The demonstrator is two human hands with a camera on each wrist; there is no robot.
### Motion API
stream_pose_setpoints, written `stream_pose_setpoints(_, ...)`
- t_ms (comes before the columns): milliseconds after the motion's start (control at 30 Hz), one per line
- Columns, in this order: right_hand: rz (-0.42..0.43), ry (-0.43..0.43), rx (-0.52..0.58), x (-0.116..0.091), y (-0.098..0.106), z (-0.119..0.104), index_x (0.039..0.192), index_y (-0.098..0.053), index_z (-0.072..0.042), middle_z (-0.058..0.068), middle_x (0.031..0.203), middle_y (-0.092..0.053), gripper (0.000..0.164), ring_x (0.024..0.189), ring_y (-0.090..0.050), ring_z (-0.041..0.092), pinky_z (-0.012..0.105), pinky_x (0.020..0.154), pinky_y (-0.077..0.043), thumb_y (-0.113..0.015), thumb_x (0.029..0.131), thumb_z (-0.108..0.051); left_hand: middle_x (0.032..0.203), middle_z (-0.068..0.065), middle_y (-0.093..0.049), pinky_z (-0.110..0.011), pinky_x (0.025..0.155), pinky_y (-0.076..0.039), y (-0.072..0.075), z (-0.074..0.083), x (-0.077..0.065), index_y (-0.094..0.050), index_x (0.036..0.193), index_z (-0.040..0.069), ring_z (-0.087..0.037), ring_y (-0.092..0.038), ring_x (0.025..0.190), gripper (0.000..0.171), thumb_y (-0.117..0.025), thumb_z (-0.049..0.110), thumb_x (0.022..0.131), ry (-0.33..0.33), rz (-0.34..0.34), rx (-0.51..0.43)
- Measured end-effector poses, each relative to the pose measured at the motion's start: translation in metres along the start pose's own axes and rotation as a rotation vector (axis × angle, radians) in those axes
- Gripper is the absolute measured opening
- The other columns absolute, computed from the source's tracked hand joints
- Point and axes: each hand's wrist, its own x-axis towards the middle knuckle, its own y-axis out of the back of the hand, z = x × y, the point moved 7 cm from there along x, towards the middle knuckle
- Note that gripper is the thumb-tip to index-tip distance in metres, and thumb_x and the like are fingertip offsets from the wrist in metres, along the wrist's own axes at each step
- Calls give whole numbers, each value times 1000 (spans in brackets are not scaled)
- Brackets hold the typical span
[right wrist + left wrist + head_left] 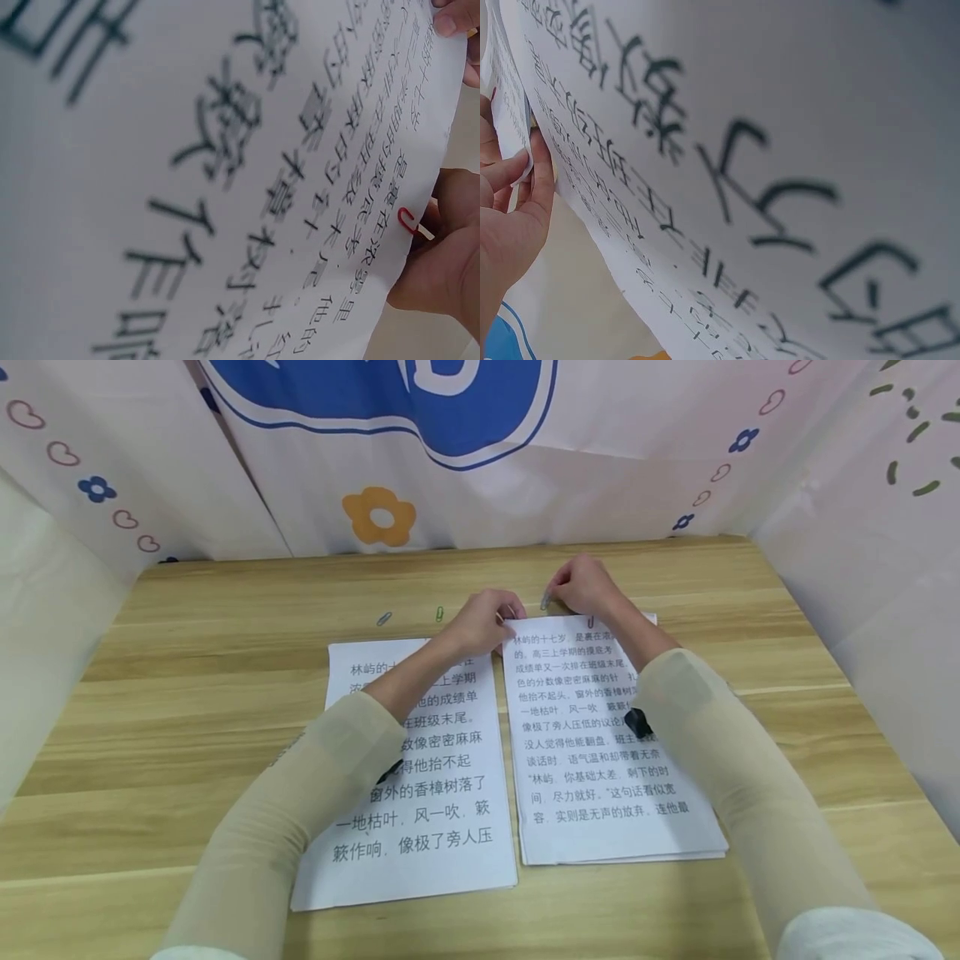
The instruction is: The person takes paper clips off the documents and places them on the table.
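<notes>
Two stacks of printed paper lie side by side on the table. With thumb and fingers my left hand [483,617] pinches the top left corner of the right paper stack [611,839]. Just beyond that stack's top edge, my right hand [587,585] pinches a small bluish-grey paper clip [545,601] at its fingertips. A red paper clip [406,219] sits on the stack's top edge, close to the right hand in the right wrist view. My left forearm passes over the left paper stack [420,881] and covers part of its text.
Beyond the left stack lie a blue paper clip [384,618] and a green paper clip [440,613]. The wooden table [247,610] ends at a white printed cloth [300,485] at the back, with more cloth at both sides.
</notes>
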Motion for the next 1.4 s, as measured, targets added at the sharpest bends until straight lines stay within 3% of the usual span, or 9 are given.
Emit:
stream_pose_setpoints(633, 10, -6, -95, 5, -2, -5, 110, -76, 1, 18, 116, -71, 21, 102, -60, 28, 35, 85, -49, -63, 102, -13, 105, -14, -61, -28, 65, -58, 3, -2, -2, -65, 109, 0, -23, -62, 81, 18, -60, -12, 97, 15, 5, -8)
stream_pose_setpoints(1400, -14, -26, -65, 2, -1, -1, 109, -75, -1, 15, 112, -69, 18, 101, -61, 27, 36, 87, -50, -65, 101, -14, 106, -14, -61, -30, 67, -59, 3, -3, -1, -65, 108, 0, -24, -63, 85, 18, -59, -13, 96, 19, 3, -27)
